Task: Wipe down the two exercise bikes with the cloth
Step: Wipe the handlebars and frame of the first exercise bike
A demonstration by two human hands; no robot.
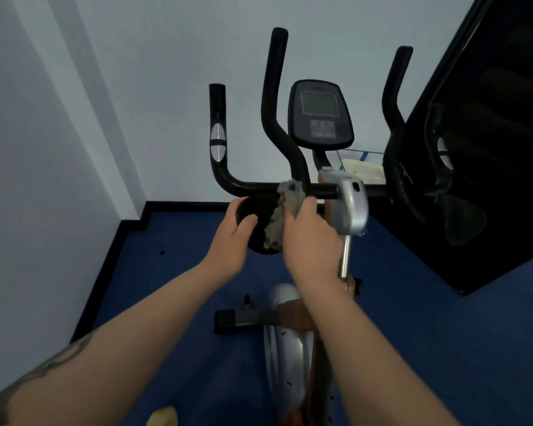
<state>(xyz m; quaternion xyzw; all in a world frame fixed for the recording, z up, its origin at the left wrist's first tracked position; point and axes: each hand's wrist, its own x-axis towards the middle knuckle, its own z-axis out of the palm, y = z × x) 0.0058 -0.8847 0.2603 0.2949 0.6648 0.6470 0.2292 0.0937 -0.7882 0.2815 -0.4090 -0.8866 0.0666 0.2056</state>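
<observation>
Head view: both hands busy at the exercise bike [320, 192], cloth on the pad.
Left hand [233, 238] curls around the black pad [257, 213] below the handlebar [250, 187], gripping its edge; right hand [308, 238] clutches the grey cloth [285, 204], pressing it against pad and bar. Console [320, 113] stands above.

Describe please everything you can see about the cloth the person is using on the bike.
The cloth is grey, crumpled and looks worn, with ragged edges. The right hand grips it, and it bunches out above and to the left of the fingers. Its top end lies against the black handlebar, and its lower part lies on the black seat, which the left hand holds from the other side. Part of it is hidden under the right hand.
</observation>
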